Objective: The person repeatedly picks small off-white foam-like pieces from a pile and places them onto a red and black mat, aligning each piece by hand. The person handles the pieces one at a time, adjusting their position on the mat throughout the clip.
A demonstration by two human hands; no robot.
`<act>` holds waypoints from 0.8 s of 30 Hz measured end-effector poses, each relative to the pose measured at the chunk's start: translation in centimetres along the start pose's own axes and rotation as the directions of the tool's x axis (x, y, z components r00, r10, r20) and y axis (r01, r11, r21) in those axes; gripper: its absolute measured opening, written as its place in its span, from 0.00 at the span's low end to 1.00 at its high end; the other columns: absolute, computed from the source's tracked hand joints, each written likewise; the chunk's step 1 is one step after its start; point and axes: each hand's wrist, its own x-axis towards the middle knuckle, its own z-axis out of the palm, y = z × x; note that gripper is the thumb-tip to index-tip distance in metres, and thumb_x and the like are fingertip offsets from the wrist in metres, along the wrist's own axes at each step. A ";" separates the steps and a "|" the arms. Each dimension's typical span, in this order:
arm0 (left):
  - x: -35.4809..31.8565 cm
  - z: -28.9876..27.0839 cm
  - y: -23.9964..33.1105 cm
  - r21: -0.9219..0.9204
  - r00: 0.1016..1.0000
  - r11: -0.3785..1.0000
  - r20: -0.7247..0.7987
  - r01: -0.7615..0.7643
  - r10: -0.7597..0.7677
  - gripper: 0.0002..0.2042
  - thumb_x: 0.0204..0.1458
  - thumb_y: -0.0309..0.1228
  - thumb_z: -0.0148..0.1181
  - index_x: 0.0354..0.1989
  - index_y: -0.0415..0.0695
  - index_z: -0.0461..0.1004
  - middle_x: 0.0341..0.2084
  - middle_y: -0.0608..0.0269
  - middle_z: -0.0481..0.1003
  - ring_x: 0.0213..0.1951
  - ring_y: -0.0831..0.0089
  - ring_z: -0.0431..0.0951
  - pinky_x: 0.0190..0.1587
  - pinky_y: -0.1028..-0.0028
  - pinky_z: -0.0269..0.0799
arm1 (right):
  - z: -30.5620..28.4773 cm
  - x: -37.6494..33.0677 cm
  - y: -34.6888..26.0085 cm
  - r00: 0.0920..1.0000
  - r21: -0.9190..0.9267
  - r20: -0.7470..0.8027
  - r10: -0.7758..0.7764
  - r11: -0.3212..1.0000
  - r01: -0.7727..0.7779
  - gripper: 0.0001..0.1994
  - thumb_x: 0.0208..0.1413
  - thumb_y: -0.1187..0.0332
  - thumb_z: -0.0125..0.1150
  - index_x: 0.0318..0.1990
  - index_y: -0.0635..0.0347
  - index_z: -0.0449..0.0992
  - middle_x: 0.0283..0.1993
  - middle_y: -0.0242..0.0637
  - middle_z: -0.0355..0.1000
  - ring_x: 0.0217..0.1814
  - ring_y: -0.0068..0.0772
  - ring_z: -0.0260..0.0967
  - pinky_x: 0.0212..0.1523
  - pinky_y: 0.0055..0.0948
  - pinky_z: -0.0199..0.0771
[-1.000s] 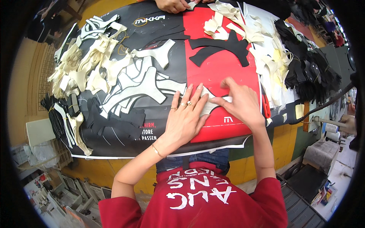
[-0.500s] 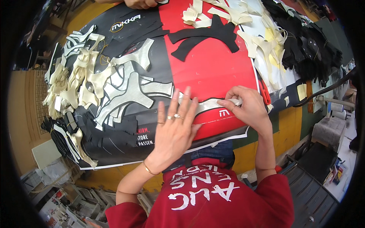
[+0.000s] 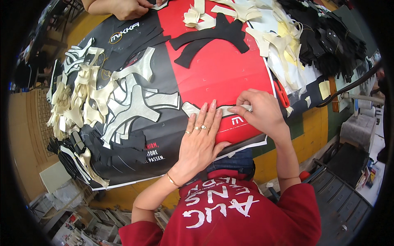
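Observation:
A curved cream fabric piece (image 3: 190, 109) with a black layer showing along its edge lies on the red part of the printed sheet (image 3: 209, 74). My left hand (image 3: 201, 137) rests flat across its middle, fingers stretched out and thumb apart, so part of the piece is hidden. At the right end, my right hand (image 3: 261, 112) pinches the piece between thumb and fingers. To the left, several forked white pieces with black borders (image 3: 137, 104) overlap in a pile. Farther off, a black forked piece (image 3: 221, 35) lies on the red.
Bundles of cream pieces (image 3: 80, 92) fill the far left. Black cut pieces (image 3: 328, 45) are heaped at the right, beside more cream pieces (image 3: 283, 49). A red-handled tool (image 3: 282, 93) lies near my right hand. Another person's hand (image 3: 129, 8) is at the far edge.
My left hand has slid right along the cream piece, its fingers closer together, uncovering the left end. My right hand keeps its pinch. The other person's hands show more, and the view has shifted slightly.

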 end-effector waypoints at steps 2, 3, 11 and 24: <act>-0.1 -0.1 0.0 -0.013 1.000 1.000 -0.005 0.002 -0.002 0.44 0.54 0.52 0.60 0.72 0.35 0.52 0.74 0.45 0.49 0.74 0.49 0.49 0.71 0.51 0.48 | 0.0 -0.3 -0.3 0.999 -0.047 -0.032 0.033 0.998 -0.035 0.17 0.51 0.57 0.73 0.35 0.63 0.78 0.29 0.41 0.74 0.32 0.41 0.75 0.33 0.36 0.72; -0.3 -0.2 0.0 -0.006 1.000 1.000 0.019 0.019 -0.019 0.44 0.54 0.52 0.60 0.72 0.35 0.52 0.74 0.45 0.49 0.74 0.49 0.49 0.71 0.51 0.48 | -0.1 -0.6 -0.3 0.997 -0.066 -0.062 0.051 0.996 -0.055 0.17 0.50 0.58 0.73 0.36 0.63 0.77 0.30 0.41 0.73 0.31 0.39 0.75 0.32 0.35 0.71; -3.1 -0.5 0.2 0.016 0.990 0.990 -0.005 0.142 -0.141 0.44 0.53 0.51 0.62 0.72 0.36 0.53 0.74 0.45 0.48 0.75 0.51 0.48 0.72 0.51 0.45 | 1.5 -2.8 -0.8 0.951 0.497 -0.270 0.154 0.868 0.001 0.13 0.54 0.78 0.68 0.47 0.69 0.75 0.40 0.38 0.71 0.36 0.20 0.73 0.35 0.20 0.74; 0.7 1.4 2.5 0.011 0.999 1.000 -0.053 0.002 -0.002 0.44 0.55 0.55 0.58 0.72 0.35 0.53 0.74 0.46 0.48 0.75 0.51 0.46 0.73 0.52 0.39 | 3.6 -3.6 -0.6 0.864 0.407 -0.466 0.191 0.913 0.017 0.17 0.55 0.78 0.67 0.53 0.65 0.74 0.42 0.43 0.72 0.33 0.28 0.75 0.32 0.25 0.78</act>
